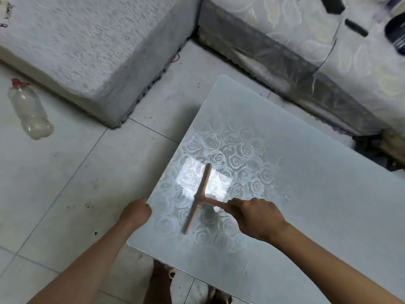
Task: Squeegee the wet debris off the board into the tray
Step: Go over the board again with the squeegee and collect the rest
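A pale glossy board (295,172) with a faint rose pattern fills the lower right of the head view. A pinkish T-shaped squeegee (198,198) lies blade-down on its near left part. My right hand (256,218) grips the squeegee's short handle, forefinger stretched along it. My left hand (137,210) is curled at the board's left edge, seemingly holding that edge or something under it; what it holds is hidden. A few water droplets (286,197) sit on the board to the right of the squeegee. No tray shows.
Tiled floor (76,183) lies left of the board. A plastic bottle with a red cap (29,110) lies on it at far left. A grey covered block (87,51) stands at the back left, and patterned covered furniture (306,51) runs along the back right.
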`<state>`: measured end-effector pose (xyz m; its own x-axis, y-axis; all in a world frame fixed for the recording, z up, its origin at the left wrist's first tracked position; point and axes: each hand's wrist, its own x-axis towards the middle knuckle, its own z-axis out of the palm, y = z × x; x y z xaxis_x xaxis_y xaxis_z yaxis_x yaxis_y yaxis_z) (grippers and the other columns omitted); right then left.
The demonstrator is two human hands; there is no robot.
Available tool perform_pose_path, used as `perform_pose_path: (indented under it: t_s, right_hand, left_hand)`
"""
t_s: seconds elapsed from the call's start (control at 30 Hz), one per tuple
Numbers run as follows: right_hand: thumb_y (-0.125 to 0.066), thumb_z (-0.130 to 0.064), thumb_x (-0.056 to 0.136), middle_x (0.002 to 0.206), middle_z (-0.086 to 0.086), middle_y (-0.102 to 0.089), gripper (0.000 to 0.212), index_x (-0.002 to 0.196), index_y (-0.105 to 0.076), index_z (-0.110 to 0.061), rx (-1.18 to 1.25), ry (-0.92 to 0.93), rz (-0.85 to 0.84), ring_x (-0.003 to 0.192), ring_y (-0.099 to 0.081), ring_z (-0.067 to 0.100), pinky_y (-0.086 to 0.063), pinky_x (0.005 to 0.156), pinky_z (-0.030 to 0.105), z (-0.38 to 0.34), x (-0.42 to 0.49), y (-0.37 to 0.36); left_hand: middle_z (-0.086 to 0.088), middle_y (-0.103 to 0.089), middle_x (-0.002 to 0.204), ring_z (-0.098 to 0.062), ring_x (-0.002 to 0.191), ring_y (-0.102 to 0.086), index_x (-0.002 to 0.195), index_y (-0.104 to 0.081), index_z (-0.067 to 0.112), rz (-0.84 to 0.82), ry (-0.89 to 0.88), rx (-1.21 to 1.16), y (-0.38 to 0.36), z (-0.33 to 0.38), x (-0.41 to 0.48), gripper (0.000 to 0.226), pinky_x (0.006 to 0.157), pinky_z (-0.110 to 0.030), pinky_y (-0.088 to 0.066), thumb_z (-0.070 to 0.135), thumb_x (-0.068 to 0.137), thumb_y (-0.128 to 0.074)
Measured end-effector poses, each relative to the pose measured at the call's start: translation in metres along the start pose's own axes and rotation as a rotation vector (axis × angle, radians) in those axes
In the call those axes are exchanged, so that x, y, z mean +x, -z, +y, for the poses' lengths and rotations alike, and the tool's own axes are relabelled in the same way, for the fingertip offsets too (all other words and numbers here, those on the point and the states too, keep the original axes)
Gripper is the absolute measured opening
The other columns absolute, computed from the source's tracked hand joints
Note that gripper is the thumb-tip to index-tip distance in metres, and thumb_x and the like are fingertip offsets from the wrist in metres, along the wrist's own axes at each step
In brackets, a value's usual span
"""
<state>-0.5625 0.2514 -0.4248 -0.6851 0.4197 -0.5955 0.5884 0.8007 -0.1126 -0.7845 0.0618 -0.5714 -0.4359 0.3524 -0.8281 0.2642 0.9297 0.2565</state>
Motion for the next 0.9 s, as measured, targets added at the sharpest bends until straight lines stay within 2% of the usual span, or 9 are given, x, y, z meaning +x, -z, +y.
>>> perform_pose_path:
  t_s: [0.03, 0.17, 0.23, 0.3, 0.4, 0.5, 0.7, 0.83, 0.9]
  right_hand:
    - [-0.032, -0.042, 0.099, 0.091, 0.006, -0.067, 0.030, 0.118, -0.054, -0.033, -0.023, 0.007, 0.003, 0.080, -0.063, 0.030, -0.039, 0.060, 0.030, -0.005, 0.000, 0.006]
    - [-0.035, -0.034, 0.097, 0.084, 0.010, -0.065, 0.027, 0.116, -0.054, -0.030, -0.074, 0.121, 0.105, 0.077, -0.062, 0.036, -0.030, 0.056, 0.031, -0.058, 0.024, 0.024]
    - [-0.039, -0.030, 0.096, 0.086, 0.013, -0.065, 0.024, 0.113, -0.054, -0.026, -0.059, 0.148, 0.108, 0.077, -0.061, 0.037, -0.028, 0.057, 0.031, -0.089, 0.045, 0.026]
    - [-0.039, -0.028, 0.097, 0.087, 0.013, -0.065, 0.023, 0.113, -0.054, -0.023, -0.060, 0.148, 0.078, 0.076, -0.061, 0.036, -0.029, 0.058, 0.031, -0.106, 0.061, 0.022]
    - [-0.035, -0.033, 0.098, 0.086, 0.013, -0.064, 0.024, 0.117, -0.048, -0.026, -0.056, 0.106, 0.062, 0.077, -0.061, 0.037, -0.034, 0.059, 0.032, -0.094, 0.061, 0.008]
    - [-0.028, -0.043, 0.099, 0.083, 0.009, -0.065, 0.030, 0.126, -0.039, -0.036, -0.063, 0.062, 0.056, 0.077, -0.062, 0.037, -0.036, 0.058, 0.034, -0.058, 0.036, -0.005]
    - [-0.024, -0.051, 0.098, 0.091, -0.002, -0.067, 0.038, 0.136, -0.031, -0.049, -0.144, -0.175, -0.050, 0.085, -0.064, 0.026, -0.044, 0.064, 0.032, 0.024, -0.023, 0.002]
    - [-0.030, -0.042, 0.098, 0.084, 0.006, -0.066, 0.035, 0.133, -0.037, -0.041, -0.157, -0.072, -0.009, 0.078, -0.063, 0.032, -0.035, 0.058, 0.033, 0.001, -0.016, 0.010]
    - [-0.034, -0.037, 0.098, 0.080, 0.009, -0.066, 0.031, 0.128, -0.043, -0.036, -0.129, 0.003, 0.064, 0.074, -0.063, 0.036, -0.034, 0.057, 0.034, -0.025, 0.003, 0.013]
  left_hand:
    - [-0.018, -0.058, 0.128, -0.033, 0.116, -0.053, 0.122, -0.055, 0.003, -0.028, -0.004, -0.001, 0.000, -0.001, 0.001, 0.036, 0.092, -0.032, -0.042, 0.010, 0.094, -0.034]
    - [-0.012, -0.057, 0.132, -0.029, 0.119, -0.054, 0.131, -0.056, 0.014, -0.101, 0.009, -0.094, 0.005, -0.006, 0.003, 0.048, 0.092, -0.030, -0.044, 0.007, 0.086, -0.040]
    - [-0.014, -0.061, 0.126, -0.031, 0.114, -0.057, 0.123, -0.061, 0.015, -0.083, -0.018, -0.099, 0.006, -0.009, 0.006, 0.043, 0.087, -0.030, -0.045, 0.005, 0.085, -0.043]
    - [-0.013, -0.062, 0.125, -0.031, 0.115, -0.056, 0.121, -0.061, 0.018, -0.059, -0.038, -0.100, 0.010, -0.012, 0.009, 0.043, 0.089, -0.030, -0.046, 0.004, 0.086, -0.043]
    - [-0.015, -0.054, 0.136, -0.031, 0.125, -0.050, 0.132, -0.053, 0.013, -0.077, -0.042, -0.098, 0.015, -0.015, 0.012, 0.047, 0.101, -0.032, -0.042, 0.002, 0.087, -0.043]
    - [-0.012, -0.041, 0.148, -0.029, 0.135, -0.041, 0.144, -0.040, 0.012, -0.074, -0.037, -0.072, 0.021, -0.011, 0.016, 0.054, 0.105, -0.030, -0.036, 0.007, 0.090, -0.046]
    - [-0.009, -0.047, 0.143, -0.031, 0.126, -0.048, 0.141, -0.040, 0.014, -0.073, -0.141, 0.030, 0.025, 0.012, 0.018, 0.056, 0.102, -0.036, -0.042, 0.003, 0.086, -0.038]
    - [-0.011, -0.045, 0.141, -0.031, 0.122, -0.047, 0.142, -0.033, 0.011, -0.071, -0.199, 0.080, 0.019, 0.031, 0.017, 0.058, 0.101, -0.037, -0.042, 0.002, 0.084, -0.039]
    - [-0.012, -0.033, 0.149, -0.031, 0.129, -0.042, 0.149, -0.017, 0.009, -0.052, -0.212, 0.129, 0.015, 0.039, 0.016, 0.069, 0.103, -0.038, -0.040, 0.003, 0.085, -0.041]
